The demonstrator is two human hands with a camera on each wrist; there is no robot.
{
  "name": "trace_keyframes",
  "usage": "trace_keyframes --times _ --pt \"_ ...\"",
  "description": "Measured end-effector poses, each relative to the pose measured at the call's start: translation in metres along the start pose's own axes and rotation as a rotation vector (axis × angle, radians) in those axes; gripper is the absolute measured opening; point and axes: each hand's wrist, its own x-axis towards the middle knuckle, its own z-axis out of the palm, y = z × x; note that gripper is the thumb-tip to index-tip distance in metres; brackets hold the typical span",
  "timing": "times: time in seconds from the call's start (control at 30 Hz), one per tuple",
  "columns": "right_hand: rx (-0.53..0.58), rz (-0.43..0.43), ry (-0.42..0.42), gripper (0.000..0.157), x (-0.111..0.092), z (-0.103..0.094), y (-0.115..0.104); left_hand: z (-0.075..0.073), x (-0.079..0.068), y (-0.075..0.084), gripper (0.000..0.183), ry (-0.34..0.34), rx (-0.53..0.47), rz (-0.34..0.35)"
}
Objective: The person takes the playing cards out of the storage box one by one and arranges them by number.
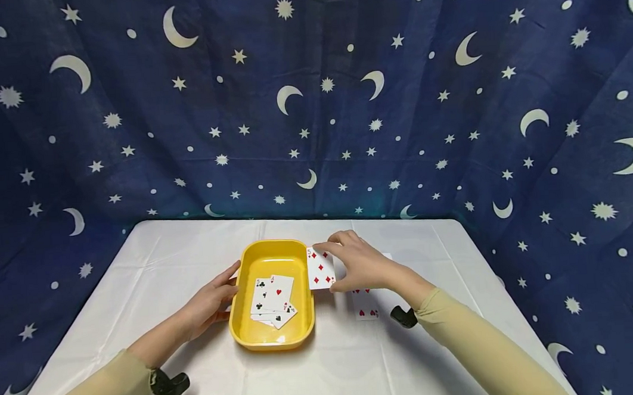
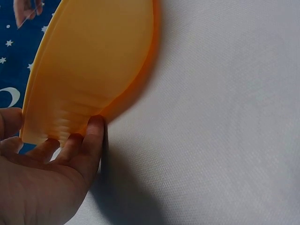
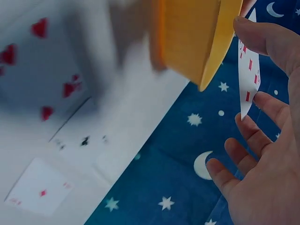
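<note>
My right hand [image 1: 367, 265] pinches a five of diamonds [image 1: 321, 269] beside the right rim of a yellow tray [image 1: 273, 346]. In the right wrist view the card [image 3: 249, 65] is seen nearly edge-on between thumb and fingers, the other fingers spread. The left hand [image 1: 206, 307] holds the tray's left side; in the left wrist view its fingers [image 2: 93, 133] press the outer wall. Inside the tray lie several overlapping cards, among them an ace of hearts [image 1: 280, 290] and a clubs card [image 1: 260, 299]. A hearts card [image 1: 366, 308] rests on the table under the right wrist.
A white cloth covers the table [image 1: 190, 246]. The right wrist view shows an ace of diamonds [image 3: 41, 187] and another black-suited card [image 3: 86, 140] on it. A dark blue curtain [image 1: 313, 132] with moons and stars stands behind the table and along its sides.
</note>
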Motion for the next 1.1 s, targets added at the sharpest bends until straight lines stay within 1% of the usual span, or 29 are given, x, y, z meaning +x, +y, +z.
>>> trace_keyframes --times 0.3,0.5,0.67,0.93,1.1 --pt "-0.001 0.014 0.011 0.088 -0.047 0.006 0.020 0.000 -0.002 0.001 0.070 -0.016 0.009 -0.002" --pt "0.010 0.012 0.030 0.090 -0.072 0.013 0.028 -0.001 -0.003 0.001 0.069 -0.019 0.016 0.002" --pt "0.013 0.013 0.038 0.091 -0.089 0.025 0.032 -0.001 -0.002 0.001 0.069 -0.016 0.020 -0.001" --pt "0.030 0.008 0.009 0.089 -0.111 0.041 0.032 -0.001 -0.001 0.001 0.069 -0.027 -0.004 0.005" --pt "0.048 0.034 -0.028 0.086 -0.124 0.051 0.033 -0.001 -0.001 0.000 0.069 -0.022 0.004 0.002"
